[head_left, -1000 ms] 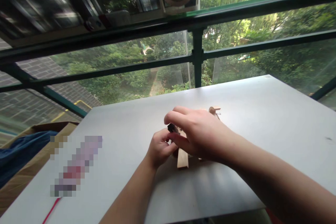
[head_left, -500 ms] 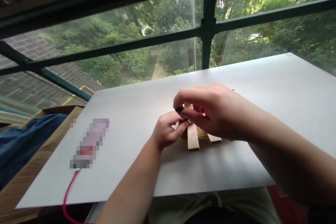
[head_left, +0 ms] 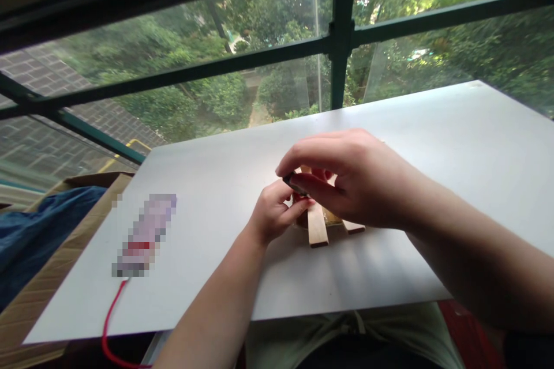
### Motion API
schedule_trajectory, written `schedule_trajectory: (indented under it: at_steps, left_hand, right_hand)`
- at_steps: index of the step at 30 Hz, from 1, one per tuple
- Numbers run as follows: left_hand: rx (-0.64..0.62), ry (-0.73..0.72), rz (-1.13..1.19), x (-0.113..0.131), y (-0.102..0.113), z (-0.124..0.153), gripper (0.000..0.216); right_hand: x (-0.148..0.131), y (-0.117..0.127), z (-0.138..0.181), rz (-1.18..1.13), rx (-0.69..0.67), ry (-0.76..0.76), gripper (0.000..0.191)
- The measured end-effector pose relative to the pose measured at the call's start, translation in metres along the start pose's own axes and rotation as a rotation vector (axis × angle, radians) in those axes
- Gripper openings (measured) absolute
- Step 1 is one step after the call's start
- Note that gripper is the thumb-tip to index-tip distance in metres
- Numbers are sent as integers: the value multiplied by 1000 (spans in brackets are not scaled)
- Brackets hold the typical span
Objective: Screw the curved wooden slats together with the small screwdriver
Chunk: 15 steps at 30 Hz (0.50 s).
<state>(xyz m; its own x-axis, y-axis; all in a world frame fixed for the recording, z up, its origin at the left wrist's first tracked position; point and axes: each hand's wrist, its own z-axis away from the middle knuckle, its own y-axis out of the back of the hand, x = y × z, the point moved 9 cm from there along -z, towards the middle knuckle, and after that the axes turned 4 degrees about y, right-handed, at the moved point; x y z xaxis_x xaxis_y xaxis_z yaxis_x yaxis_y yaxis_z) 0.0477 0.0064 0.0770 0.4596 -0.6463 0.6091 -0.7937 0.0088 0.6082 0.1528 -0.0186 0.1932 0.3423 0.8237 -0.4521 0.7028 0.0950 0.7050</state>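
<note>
My right hand (head_left: 357, 179) arches over the work, its thumb and fingers closed on a short dark-handled screwdriver (head_left: 294, 183). The tool slants down toward the fingertips of my left hand (head_left: 274, 212). Those left fingers are pinched together at a pale wooden slat (head_left: 318, 229); whatever is between them is too small to make out. Beside it, a second wooden slat (head_left: 355, 227) shows under my right hand. Both slats lie against a brown, round-edged piece (head_left: 332, 218), mostly hidden by my hands.
The white table (head_left: 208, 184) stands against green-framed windows (head_left: 341, 69). A blurred-out phone-like object (head_left: 147, 230) lies on the left with a red cable (head_left: 111, 311) running off the front edge. Left of the table is a cardboard box (head_left: 82, 230) with blue cloth (head_left: 47, 219).
My right hand and the screwdriver have shifted slightly left, and the tool's handle has tilted lower. My left hand stays at the slat. The view has moved a little.
</note>
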Motion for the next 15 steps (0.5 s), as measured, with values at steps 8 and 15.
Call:
schedule_trajectory:
  at_steps: [8, 15]
  left_hand:
    - [10, 54, 2, -4, -1, 1, 16]
    - [-27, 72, 74, -7, -5, 1, 18]
  right_hand:
    - [5, 4, 0, 24, 68, -15, 10]
    - [6, 2, 0, 32, 73, 5, 9]
